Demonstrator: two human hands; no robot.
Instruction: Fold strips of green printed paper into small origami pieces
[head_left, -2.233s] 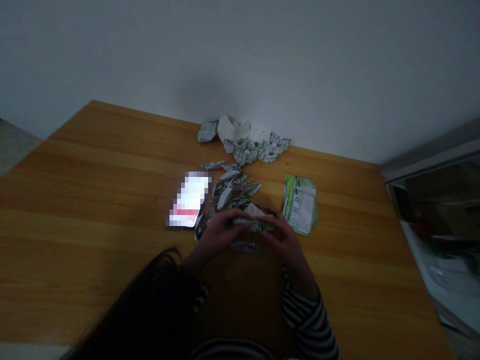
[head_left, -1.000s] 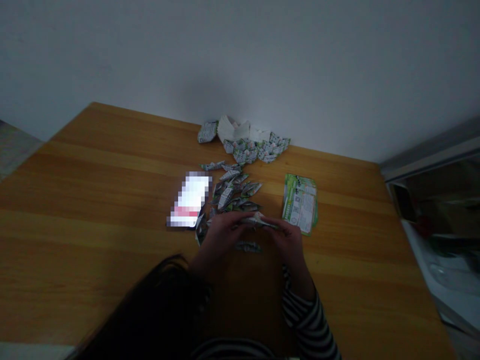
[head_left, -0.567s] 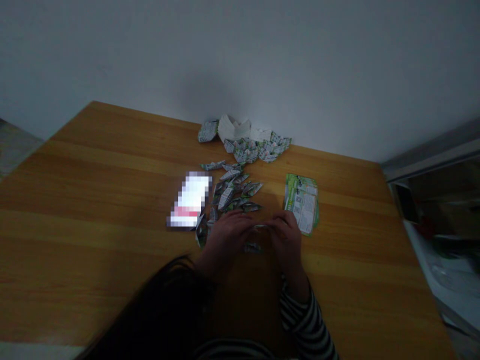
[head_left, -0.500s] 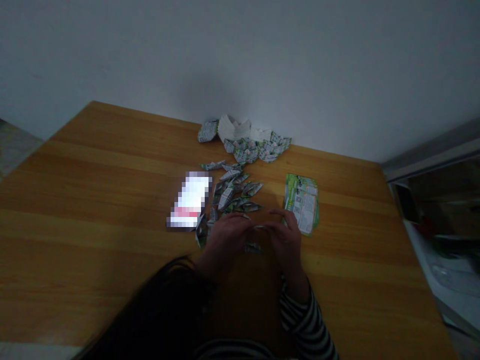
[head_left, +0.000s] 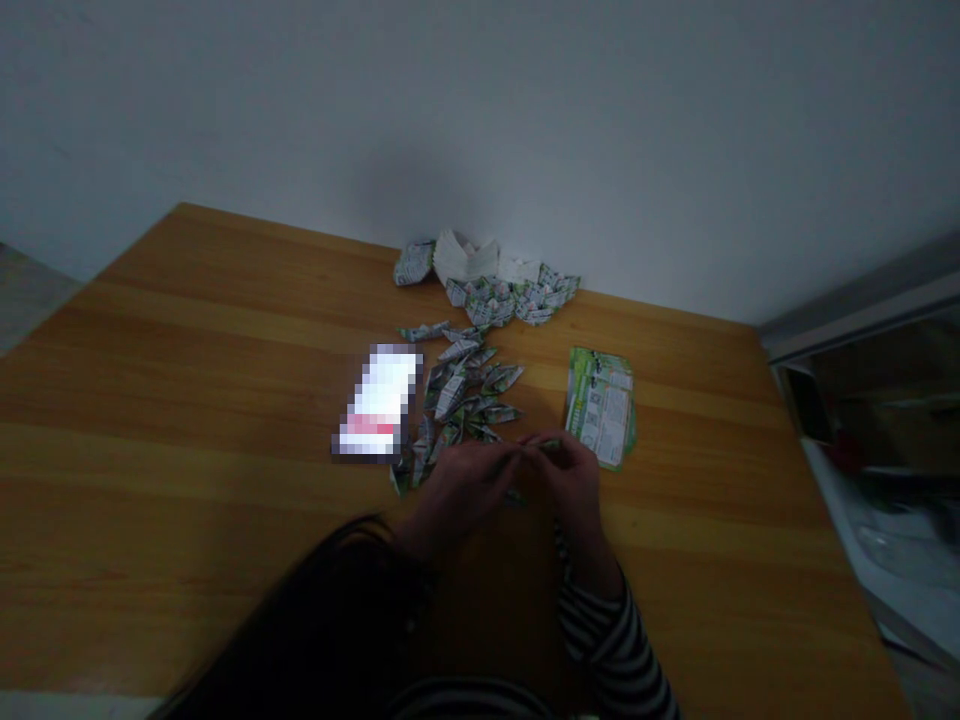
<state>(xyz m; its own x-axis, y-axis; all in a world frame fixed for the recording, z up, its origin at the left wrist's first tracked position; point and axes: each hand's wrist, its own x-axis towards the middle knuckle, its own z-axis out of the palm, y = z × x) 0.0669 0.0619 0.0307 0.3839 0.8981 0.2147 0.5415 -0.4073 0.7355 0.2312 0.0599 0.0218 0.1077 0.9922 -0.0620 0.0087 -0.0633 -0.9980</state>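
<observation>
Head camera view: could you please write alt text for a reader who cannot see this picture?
The left hand and right hand pinch a small folded paper piece above a wooden table. Small folded paper boats lie scattered just beyond them, between a glowing phone and a green printed leaflet, with more folded paper by the wall.

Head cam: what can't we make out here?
All in the head view:
- Paper: left hand and right hand cover most of it.
- Phone: screen pixelated.
- Green leaflet: print too small to read.
- Left forearm: hair hides it.
- Items at right: dark, cut off by frame edge.
</observation>
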